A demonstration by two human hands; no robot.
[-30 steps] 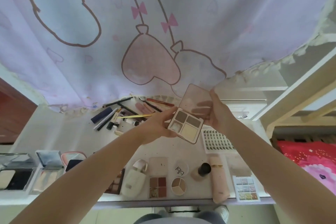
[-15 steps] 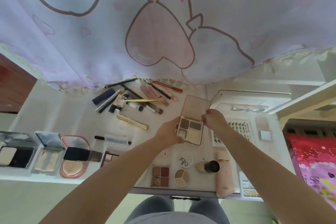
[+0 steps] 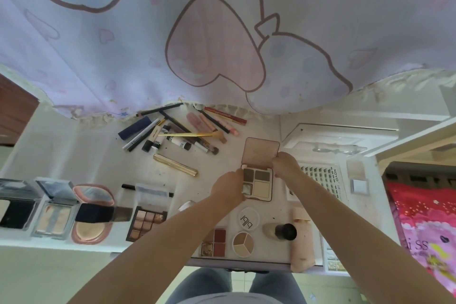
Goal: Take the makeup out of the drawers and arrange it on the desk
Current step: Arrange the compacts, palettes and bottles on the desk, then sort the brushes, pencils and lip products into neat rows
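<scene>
An open four-pan palette with a pink lid lies on the white desk, right of centre. My left hand grips its left edge. My right hand pinches the lower right corner of the raised lid. Around it lie other makeup pieces: a round three-shade compact, a red quad palette, a nine-pan brown palette and a false-lash card.
A heap of pencils, brushes and tubes lies at the back under a pink printed curtain. Open compacts line the left front edge. A beige tube and a dark-capped bottle sit front right. White drawers stand at right.
Both hands have lowered the open palette from mid-air onto the desk. The camera has tilted further down, showing more of the desk front and my legs.
</scene>
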